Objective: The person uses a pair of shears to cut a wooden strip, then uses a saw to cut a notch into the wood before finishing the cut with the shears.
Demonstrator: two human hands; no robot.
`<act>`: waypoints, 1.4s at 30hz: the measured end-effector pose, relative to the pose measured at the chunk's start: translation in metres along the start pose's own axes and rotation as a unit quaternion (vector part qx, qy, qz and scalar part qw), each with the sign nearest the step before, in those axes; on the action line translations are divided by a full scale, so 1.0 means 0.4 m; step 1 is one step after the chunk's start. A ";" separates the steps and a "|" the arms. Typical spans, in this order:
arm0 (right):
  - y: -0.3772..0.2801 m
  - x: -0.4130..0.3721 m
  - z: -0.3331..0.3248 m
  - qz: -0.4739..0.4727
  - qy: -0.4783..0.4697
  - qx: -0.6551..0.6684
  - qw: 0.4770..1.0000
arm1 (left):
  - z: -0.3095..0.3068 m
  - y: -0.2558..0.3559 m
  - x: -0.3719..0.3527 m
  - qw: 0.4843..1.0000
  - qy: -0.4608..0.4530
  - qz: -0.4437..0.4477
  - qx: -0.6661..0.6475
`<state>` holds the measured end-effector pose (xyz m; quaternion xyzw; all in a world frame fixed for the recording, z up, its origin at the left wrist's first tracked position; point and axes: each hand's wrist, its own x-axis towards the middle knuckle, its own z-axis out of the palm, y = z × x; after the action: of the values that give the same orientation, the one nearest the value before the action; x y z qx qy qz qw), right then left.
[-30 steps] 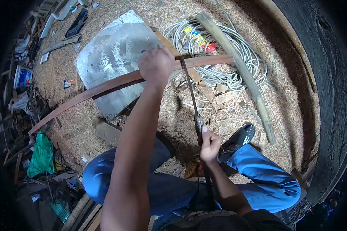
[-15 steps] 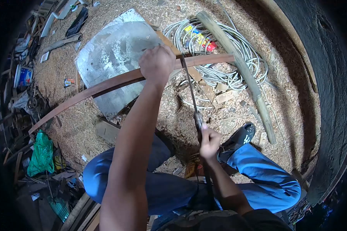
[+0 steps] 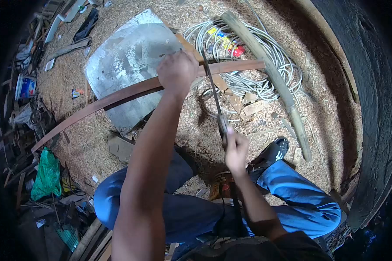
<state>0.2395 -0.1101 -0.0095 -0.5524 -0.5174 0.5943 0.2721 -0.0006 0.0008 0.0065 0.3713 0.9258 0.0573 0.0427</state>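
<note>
A long, gently bowed wooden strip (image 3: 117,96) runs across the view, from the lower left to the right over a cable coil. My left hand (image 3: 177,71) is closed over it near its middle and presses it down. Just right of that hand, a narrow handsaw (image 3: 214,90), seen almost edge-on, crosses the strip. Its far end reaches past the strip's far side. My right hand (image 3: 236,153) is wrapped round the saw's handle, close to my body. The left fingertips and what supports the strip under the hand are mostly hidden.
A grey metal sheet (image 3: 135,52) lies on the shavings-covered ground. To the right are coiled cable (image 3: 287,65) and a wooden pole (image 3: 278,82). A dark, thick curved wall (image 3: 366,108) bounds the right side. A green plastic bag (image 3: 47,176) lies among scraps at left.
My right hand has moved slightly forward, sliding the saw away from me so more blade extends past the strip. My left hand and the strip stay nearly in place.
</note>
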 end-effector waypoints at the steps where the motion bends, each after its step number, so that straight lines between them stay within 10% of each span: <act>1: -0.030 0.059 0.030 -0.011 -0.009 -0.011 1.000 | 0.002 -0.003 -0.003 1.000 0.015 0.011 -0.002; 34: -0.016 0.025 0.014 0.002 -0.013 -0.014 1.000 | 0.005 0.009 -0.007 0.999 0.021 -0.030 0.002; 36: 0.046 -0.089 -0.009 -0.101 0.038 0.014 0.994 | 0.007 0.016 -0.001 0.999 0.021 -0.035 -0.004; 42: 0.084 -0.070 -0.029 0.032 0.084 0.060 0.994 | 0.019 0.022 0.001 1.000 0.017 -0.011 0.016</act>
<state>0.2656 -0.1421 -0.0279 -0.5991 -0.4380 0.5842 0.3286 0.0060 0.0077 0.0001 0.3611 0.9310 0.0489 0.0215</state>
